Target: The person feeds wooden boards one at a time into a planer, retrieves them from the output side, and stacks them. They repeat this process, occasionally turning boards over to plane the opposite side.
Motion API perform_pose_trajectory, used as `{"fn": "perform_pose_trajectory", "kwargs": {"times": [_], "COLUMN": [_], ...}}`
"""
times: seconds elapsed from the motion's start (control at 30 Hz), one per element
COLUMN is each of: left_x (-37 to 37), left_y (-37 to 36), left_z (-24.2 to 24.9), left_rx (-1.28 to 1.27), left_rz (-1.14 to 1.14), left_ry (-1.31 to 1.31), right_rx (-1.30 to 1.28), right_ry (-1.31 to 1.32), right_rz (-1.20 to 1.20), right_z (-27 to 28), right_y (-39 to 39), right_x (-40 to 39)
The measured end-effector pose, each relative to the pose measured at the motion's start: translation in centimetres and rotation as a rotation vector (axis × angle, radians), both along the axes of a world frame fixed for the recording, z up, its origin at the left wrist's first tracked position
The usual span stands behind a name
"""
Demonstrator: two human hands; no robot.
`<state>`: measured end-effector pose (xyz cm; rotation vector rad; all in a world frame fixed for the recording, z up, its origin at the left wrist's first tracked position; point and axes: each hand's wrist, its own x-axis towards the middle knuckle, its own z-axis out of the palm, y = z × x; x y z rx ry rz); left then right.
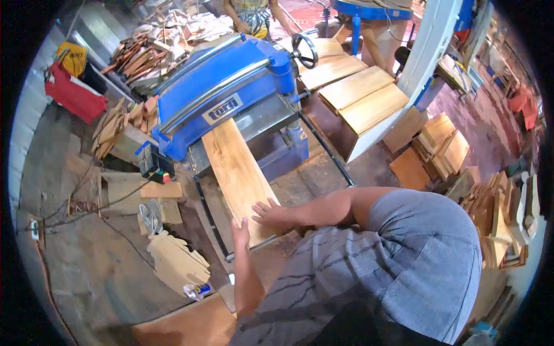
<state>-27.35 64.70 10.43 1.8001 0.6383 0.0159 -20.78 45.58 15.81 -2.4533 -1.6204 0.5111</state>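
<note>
A long wooden board point(234, 164) runs from under the blue hood of a thickness planer point(213, 89) toward my body. At the board's near left edge, my left hand point(241, 235) is closed on it, the thumb on top and the fingers hidden below. My right hand point(273, 215) lies flat on the upper face near the right edge, fingers spread. The far end of the board is out of sight inside the planer.
Beyond the planer's right side lie several planed boards point(363, 92). Black extension rails point(326, 147) flank the board. A switch box point(154, 161), cords, a can point(197, 290) and wood offcuts point(179, 259) are on the left. Another person point(251, 17) stands behind the planer.
</note>
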Motion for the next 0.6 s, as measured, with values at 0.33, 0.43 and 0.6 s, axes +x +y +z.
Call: {"fn": "perform_pose_trajectory", "kwargs": {"times": [0.33, 0.43, 0.6], "left_x": [3.2, 3.9, 6.0], "left_y": [1.3, 1.1, 2.8], "left_z": [-0.3, 0.5, -1.8], "left_rx": [-0.059, -0.114, -0.035], "left_rz": [0.021, 0.011, -0.023], "left_ry": [0.047, 0.010, 0.097], "right_rx": [-0.044, -0.041, -0.029], "right_ry": [0.053, 0.048, 0.016], "right_rz": [-0.029, -0.059, -0.066], "right_z": [1.7, 0.8, 0.4], "right_y": [0.6, 1.2, 1.6], "right_x": [1.9, 2.5, 3.9]}}
